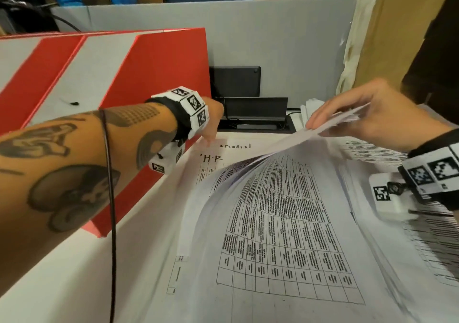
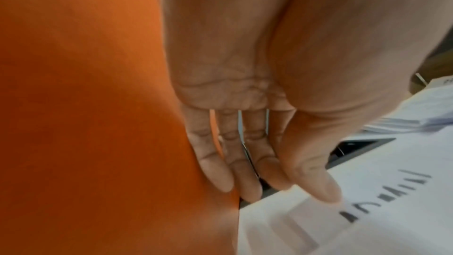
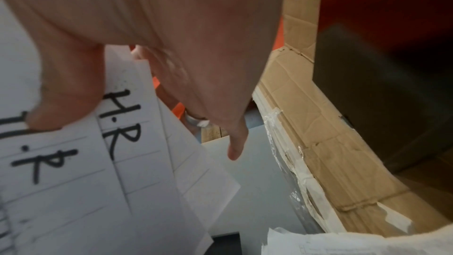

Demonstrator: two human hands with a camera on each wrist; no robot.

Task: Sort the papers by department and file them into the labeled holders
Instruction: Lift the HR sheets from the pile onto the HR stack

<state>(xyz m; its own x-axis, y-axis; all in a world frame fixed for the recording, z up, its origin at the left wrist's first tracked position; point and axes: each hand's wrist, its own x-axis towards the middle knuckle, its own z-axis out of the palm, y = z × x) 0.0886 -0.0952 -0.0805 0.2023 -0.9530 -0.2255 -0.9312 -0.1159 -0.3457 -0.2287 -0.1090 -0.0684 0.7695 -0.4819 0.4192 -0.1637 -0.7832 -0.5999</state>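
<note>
Paper is the whole business here; the right hand (image 1: 352,114), at the upper right of the head view, pinches the far edges of a sheaf of papers (image 1: 273,198) and curls them up off the pile, and its wrist view shows the thumb (image 3: 66,94) pressed on sheets hand-lettered H.R; the left hand (image 1: 211,119), at the middle of the frame, is relaxed with straight fingers (image 2: 220,172) beside the red holder (image 1: 154,94), the thumb tip touching the top corner of a sheet marked ADMIN (image 1: 236,146), with an H-R sheet (image 1: 211,159) just below it; it grasps nothing; the holders stand along the left of the frame, red and grey, and their labels are not legible from here; the likeliest slip, as I judge it, is the lifted sheaf fanning out of the pinch, since only the edges are held and the pages bow heavily; a second risk is a stray ADMIN page riding along with the H.R ones, as the sheets overlap closely; a third is the pile skidding, since the left hand only touches a corner; the surface is a white desk (image 1: 74,273), largely covered by printed tables; behind it a grey partition (image 1: 273,37), a black cable box (image 1: 255,114) set in the desk, and brown cardboard (image 1: 387,24) at the upper right
</note>
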